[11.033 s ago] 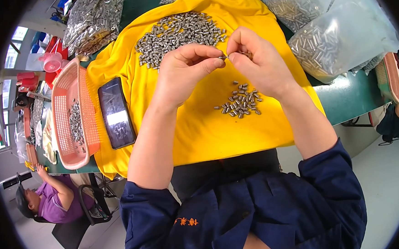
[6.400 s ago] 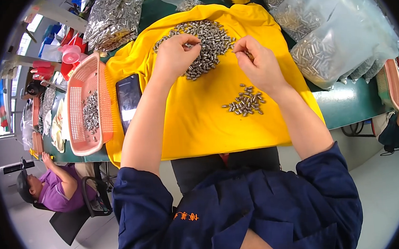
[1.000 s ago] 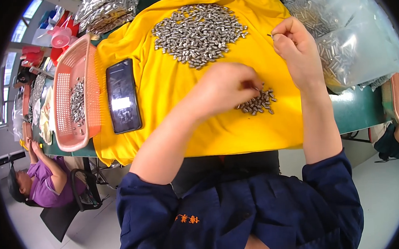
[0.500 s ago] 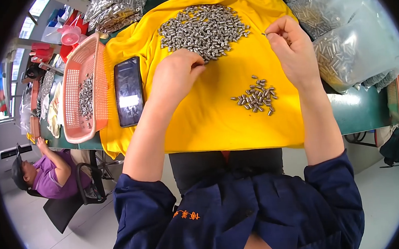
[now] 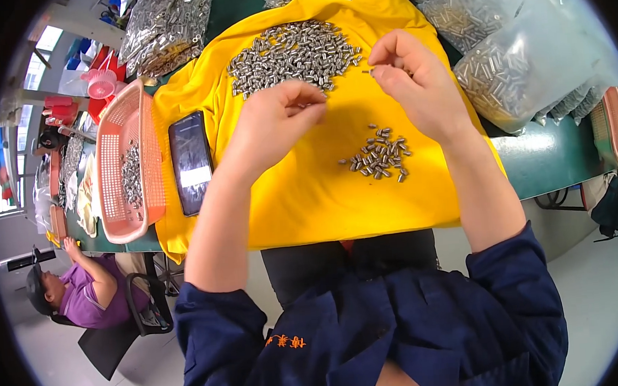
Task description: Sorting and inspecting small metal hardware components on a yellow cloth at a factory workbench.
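Note:
A large pile of small silvery metal cylinders [image 5: 293, 52] lies on a yellow cloth [image 5: 289, 215]. Just below its near edge is my left hand [image 5: 276, 121], thumb and fingers pinched together; whatever they hold is hidden. To the right, above the cloth, my right hand [image 5: 419, 83] pinches a small metal part [image 5: 367, 71] whose thin dark tip sticks out to the left. A gap separates the two hands. Closer to me, below and between them, sits a smaller pile of the same cylinders [image 5: 381, 154].
Left of the piles lie a dark phone [image 5: 191, 161] and a pink plastic basket [image 5: 116, 226] with metal parts. Clear bags of metal parts [image 5: 500, 82] stand at the right; another bag [image 5: 165, 32] is at the back left. A person [image 5: 92, 287] sits at far left.
My hands have come closer together, with the left fingertips lifting off the edge of the large pile. The whole view has shifted slightly, and the small part in my right hand shows more clearly.

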Motion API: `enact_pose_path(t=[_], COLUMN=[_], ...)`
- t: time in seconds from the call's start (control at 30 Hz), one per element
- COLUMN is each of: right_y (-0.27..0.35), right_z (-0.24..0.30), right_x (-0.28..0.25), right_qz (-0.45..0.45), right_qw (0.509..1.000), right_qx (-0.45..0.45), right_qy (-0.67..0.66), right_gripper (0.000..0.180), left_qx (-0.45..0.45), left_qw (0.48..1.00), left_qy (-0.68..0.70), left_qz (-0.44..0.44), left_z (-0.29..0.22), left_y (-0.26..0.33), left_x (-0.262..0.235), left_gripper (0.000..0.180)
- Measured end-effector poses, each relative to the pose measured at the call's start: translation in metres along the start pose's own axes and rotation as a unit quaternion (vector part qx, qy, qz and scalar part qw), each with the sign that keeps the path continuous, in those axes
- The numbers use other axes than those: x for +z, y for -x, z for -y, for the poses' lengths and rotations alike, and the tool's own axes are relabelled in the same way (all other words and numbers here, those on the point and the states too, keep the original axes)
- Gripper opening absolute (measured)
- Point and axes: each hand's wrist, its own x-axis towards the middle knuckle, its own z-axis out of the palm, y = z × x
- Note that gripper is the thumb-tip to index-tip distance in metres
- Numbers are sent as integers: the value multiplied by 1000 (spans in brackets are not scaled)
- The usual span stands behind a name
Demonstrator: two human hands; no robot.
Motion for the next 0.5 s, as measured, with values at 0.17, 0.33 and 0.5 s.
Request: enact_pose_path(t=[0.17,0.33,0.5], right_y=[-1,2,2], right_z=[-5,2,1], right_x=[-2,1,2], right_qz=[65,73,66], right_qw=[997,995,995], right_qx=[-7,-9,-10], right_qy=[30,69,75], right_gripper=[2,3,3], left_qx=[30,39,42], left_qw=[931,930,929], left_qy=[363,365,367], left_qz=[-5,2,0], left_z=[-1,5,5], left_y=[-10,-13,-12], left_x=[23,26,25], left_gripper=[13,14,14])
